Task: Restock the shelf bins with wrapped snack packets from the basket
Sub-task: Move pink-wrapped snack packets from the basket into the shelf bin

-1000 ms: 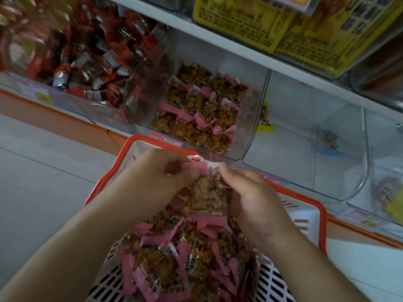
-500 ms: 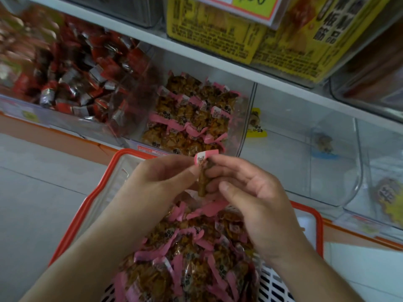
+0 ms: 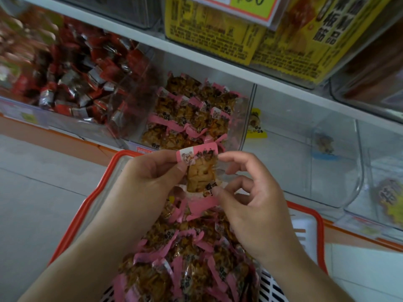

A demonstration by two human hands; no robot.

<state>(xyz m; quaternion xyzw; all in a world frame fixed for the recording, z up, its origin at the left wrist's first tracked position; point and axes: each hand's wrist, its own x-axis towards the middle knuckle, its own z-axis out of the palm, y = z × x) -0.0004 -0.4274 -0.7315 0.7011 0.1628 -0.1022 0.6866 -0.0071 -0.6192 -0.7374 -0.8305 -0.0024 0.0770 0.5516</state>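
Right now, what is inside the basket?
The basket holds a heap of pink-edged packets. Both hands and the heap cover its bottom, so what lies underneath cannot be seen.

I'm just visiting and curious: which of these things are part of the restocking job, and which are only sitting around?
Part of the job:
pink packet, held by left hand and right hand
basket of pink packets
bin of pink packets

Just there:
bin of red packets
yellow boxes
near-empty bin
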